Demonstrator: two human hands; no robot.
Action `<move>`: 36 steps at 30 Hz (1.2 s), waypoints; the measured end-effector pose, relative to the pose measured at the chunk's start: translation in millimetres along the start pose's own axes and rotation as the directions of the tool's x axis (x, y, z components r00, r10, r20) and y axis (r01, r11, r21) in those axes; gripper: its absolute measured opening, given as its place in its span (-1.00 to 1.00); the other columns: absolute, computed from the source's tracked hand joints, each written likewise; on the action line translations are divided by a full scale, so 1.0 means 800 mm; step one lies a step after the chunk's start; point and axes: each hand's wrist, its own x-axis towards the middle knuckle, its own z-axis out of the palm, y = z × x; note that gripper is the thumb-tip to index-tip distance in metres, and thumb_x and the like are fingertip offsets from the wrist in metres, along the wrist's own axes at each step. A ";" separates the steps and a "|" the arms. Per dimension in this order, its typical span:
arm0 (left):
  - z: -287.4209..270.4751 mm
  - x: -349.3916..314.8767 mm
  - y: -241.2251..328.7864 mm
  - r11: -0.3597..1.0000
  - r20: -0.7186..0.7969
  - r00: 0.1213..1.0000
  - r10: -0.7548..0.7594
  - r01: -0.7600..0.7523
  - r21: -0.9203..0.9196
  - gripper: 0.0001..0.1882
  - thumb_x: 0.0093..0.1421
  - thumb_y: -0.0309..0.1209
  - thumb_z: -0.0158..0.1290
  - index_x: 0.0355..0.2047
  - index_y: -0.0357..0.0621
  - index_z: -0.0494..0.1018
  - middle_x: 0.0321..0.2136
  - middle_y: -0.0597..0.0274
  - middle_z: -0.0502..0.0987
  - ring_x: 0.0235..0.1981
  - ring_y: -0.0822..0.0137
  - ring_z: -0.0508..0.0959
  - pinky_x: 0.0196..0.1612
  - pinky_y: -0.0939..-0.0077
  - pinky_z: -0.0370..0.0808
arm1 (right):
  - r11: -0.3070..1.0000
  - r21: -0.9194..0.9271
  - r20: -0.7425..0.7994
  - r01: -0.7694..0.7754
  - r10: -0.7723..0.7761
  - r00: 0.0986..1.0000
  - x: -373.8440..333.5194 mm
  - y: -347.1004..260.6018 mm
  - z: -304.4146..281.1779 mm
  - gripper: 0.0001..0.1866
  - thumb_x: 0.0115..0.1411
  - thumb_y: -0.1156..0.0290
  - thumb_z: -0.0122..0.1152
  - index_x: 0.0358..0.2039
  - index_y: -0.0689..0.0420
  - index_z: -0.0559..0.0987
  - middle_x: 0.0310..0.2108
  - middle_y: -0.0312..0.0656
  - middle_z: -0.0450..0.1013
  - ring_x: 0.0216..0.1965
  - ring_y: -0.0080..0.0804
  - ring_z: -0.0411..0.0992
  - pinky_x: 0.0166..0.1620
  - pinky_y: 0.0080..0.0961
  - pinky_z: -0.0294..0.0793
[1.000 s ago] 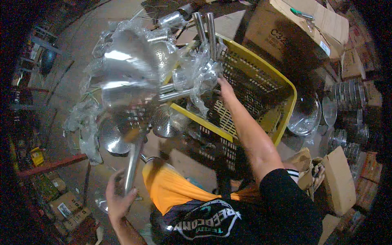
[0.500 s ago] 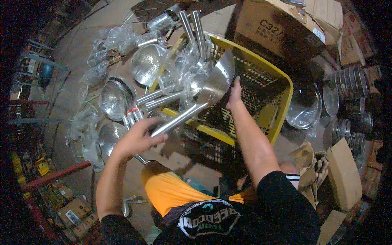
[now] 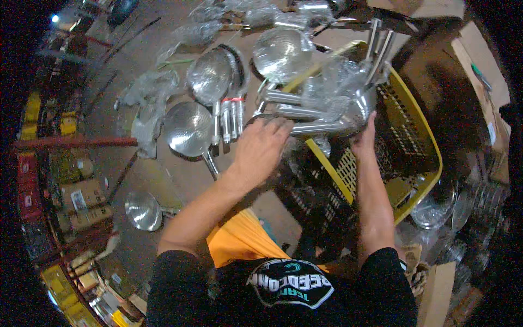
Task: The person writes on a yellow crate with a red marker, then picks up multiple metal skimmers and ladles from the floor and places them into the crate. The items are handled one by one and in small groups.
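Note:
A bundle of steel ladles [image 3: 327, 111], partly wrapped in clear plastic, lies across the near rim of a yellow plastic crate [image 3: 422, 144]. My left hand [image 3: 261, 146] is curled over the long handles at the bundle's left end. My right hand [image 3: 364, 139] grips under the ladle bowls at the crate's rim. Two more handles [image 3: 378, 41] stick up out of the bundle.
Round steel strainers [image 3: 210, 76] [image 3: 188, 128] [image 3: 280, 52] lie on the floor beyond my left hand, another one [image 3: 143, 210] nearer left. Loose plastic wrap [image 3: 147, 103] lies beside them. Cardboard boxes [image 3: 482, 60] stand at the right, stacked steel bowls [image 3: 436, 207] beside the crate.
My left hand came up from low on the left and took the handles. The ladle bundle has dropped lower, onto the crate's rim, with my right hand staying under it.

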 end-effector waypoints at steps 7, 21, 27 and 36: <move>0.016 -0.066 0.035 0.855 -0.166 0.955 -0.245 0.133 -0.501 -0.47 0.14 -0.35 0.17 0.14 -0.07 0.35 0.12 -0.12 0.28 0.09 -0.14 0.37 0.15 0.07 0.39 | 0.920 -0.391 -0.282 -0.038 -0.080 0.956 0.062 -0.016 0.015 -0.29 0.28 -0.23 -0.13 0.24 0.04 0.30 0.18 -0.08 0.31 0.17 -0.10 0.27 0.17 -0.08 0.29; 0.038 -0.194 -0.088 0.248 0.040 0.756 -0.653 0.263 -0.932 -0.49 0.23 -0.27 0.14 0.14 -0.16 0.34 -0.03 -0.06 0.50 0.06 0.07 0.48 0.11 0.23 0.42 | 0.918 -0.395 -0.032 0.022 -0.038 0.999 0.017 0.005 0.040 -0.24 0.33 -0.16 -0.10 0.31 0.16 0.17 0.26 -0.04 0.21 0.21 0.00 0.24 0.24 -0.01 0.27; 0.257 -0.314 -0.258 0.074 0.445 0.254 -0.859 0.920 -0.384 -0.42 0.24 -0.04 0.06 0.05 -0.30 0.38 -0.06 -0.21 0.53 -0.01 -0.09 0.53 0.06 0.14 0.43 | 0.946 -0.325 -0.052 0.002 -0.020 0.998 0.019 0.002 0.024 -0.26 0.33 -0.16 -0.10 0.29 0.17 0.21 0.24 -0.09 0.25 0.20 -0.08 0.25 0.25 -0.09 0.26; 0.300 -0.458 -0.189 -0.216 0.402 -0.028 -0.915 0.876 -0.431 -0.38 0.21 0.07 0.03 0.04 -0.22 0.42 -0.09 -0.17 0.54 -0.06 -0.16 0.54 0.02 0.11 0.45 | 0.901 -0.427 -0.121 -0.073 0.023 0.992 0.059 -0.005 -0.023 -0.31 0.30 -0.18 -0.05 0.23 0.08 0.30 0.16 -0.15 0.33 0.15 -0.17 0.30 0.19 -0.18 0.31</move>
